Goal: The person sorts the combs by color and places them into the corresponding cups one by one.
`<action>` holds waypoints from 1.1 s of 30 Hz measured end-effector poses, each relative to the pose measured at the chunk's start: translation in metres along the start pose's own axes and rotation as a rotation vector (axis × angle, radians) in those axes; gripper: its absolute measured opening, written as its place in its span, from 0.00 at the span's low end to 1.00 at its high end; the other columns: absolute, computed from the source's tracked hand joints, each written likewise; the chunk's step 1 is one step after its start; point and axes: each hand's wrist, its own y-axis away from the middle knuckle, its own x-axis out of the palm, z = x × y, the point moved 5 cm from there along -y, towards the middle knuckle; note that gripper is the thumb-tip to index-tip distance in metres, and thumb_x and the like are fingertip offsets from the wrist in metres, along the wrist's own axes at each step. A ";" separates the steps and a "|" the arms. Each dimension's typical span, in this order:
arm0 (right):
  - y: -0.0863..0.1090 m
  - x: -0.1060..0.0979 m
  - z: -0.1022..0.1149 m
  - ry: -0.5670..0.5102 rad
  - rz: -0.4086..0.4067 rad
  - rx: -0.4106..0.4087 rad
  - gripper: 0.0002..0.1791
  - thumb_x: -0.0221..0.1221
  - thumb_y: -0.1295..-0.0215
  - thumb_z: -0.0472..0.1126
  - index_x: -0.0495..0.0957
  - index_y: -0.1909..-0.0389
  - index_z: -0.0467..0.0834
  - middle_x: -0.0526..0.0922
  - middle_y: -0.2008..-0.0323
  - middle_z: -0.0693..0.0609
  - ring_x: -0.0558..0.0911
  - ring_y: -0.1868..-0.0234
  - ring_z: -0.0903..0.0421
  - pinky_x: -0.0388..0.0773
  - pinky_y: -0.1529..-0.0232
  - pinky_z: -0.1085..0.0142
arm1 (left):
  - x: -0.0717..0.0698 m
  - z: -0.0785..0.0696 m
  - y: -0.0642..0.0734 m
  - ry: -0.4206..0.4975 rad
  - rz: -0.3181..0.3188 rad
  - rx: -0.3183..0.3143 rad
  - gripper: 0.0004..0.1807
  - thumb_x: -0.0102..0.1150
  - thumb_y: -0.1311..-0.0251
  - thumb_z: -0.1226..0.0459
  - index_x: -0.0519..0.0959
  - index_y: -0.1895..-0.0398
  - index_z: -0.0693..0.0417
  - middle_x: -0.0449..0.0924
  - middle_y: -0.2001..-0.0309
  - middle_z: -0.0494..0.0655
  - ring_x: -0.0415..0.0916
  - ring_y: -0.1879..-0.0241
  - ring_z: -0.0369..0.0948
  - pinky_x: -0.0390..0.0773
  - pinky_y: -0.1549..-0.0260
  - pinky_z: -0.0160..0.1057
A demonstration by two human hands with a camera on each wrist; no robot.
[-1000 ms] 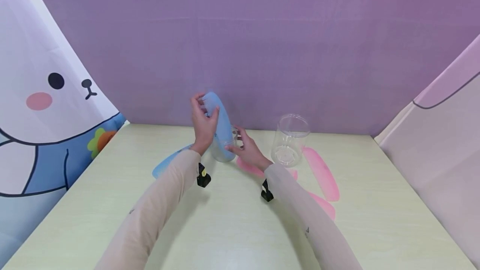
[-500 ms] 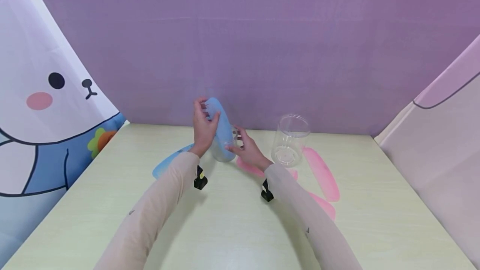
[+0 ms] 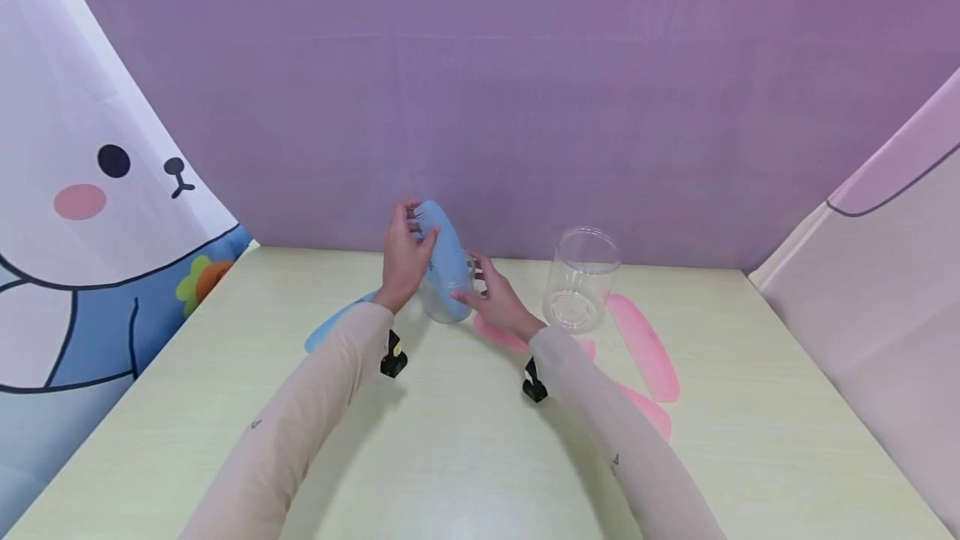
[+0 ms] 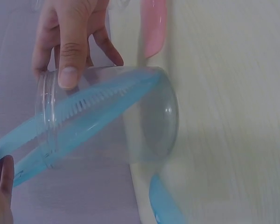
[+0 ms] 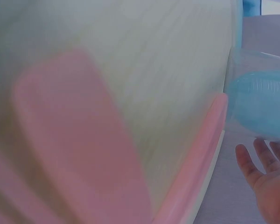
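My left hand [image 3: 406,261] pinches the upper end of a light blue comb [image 3: 447,250], whose lower part slants down inside a clear jar [image 3: 432,307]. In the left wrist view two blue strips spread apart at the jar's mouth; a second blue comb [image 4: 91,132] seems to share the jar. My right hand [image 3: 501,303] grips the jar's side near the rim, thumb on the near face. Another blue comb [image 3: 333,325] lies on the table, partly hidden by the left forearm.
An upright clear jar [image 3: 572,294] stands to the right. Around it lie pink combs [image 3: 645,348], some partly covered by the right hand and sleeve. A purple cloth [image 3: 600,107] hangs behind the table [image 3: 450,457].
My left hand has moved down, lowering the blue comb deeper into the jar. The left forearm has shifted slightly left. My right hand and the jar stay where they were.
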 end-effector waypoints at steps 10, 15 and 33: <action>-0.013 0.005 -0.029 0.022 -0.039 -0.019 0.42 0.60 0.43 0.52 0.47 0.31 0.57 0.63 0.36 0.48 0.68 0.39 0.48 0.73 0.47 0.52 | -0.007 0.002 -0.006 -0.120 -0.015 0.057 0.22 0.62 0.48 0.69 0.72 0.47 0.62 0.71 0.54 0.58 0.73 0.57 0.49 0.76 0.59 0.44; -0.014 0.005 -0.030 0.016 -0.037 -0.020 0.43 0.60 0.43 0.52 0.47 0.31 0.55 0.63 0.36 0.48 0.68 0.39 0.48 0.73 0.47 0.52 | -0.011 0.006 -0.007 -0.146 -0.024 0.053 0.23 0.64 0.49 0.68 0.73 0.48 0.61 0.68 0.54 0.58 0.69 0.55 0.50 0.72 0.53 0.45; -0.012 0.005 -0.029 0.013 -0.040 -0.023 0.43 0.60 0.43 0.51 0.47 0.31 0.52 0.63 0.36 0.46 0.68 0.39 0.48 0.74 0.47 0.53 | -0.016 0.019 -0.008 -0.048 0.041 -0.018 0.24 0.60 0.47 0.70 0.68 0.45 0.63 0.71 0.52 0.59 0.73 0.55 0.51 0.75 0.56 0.47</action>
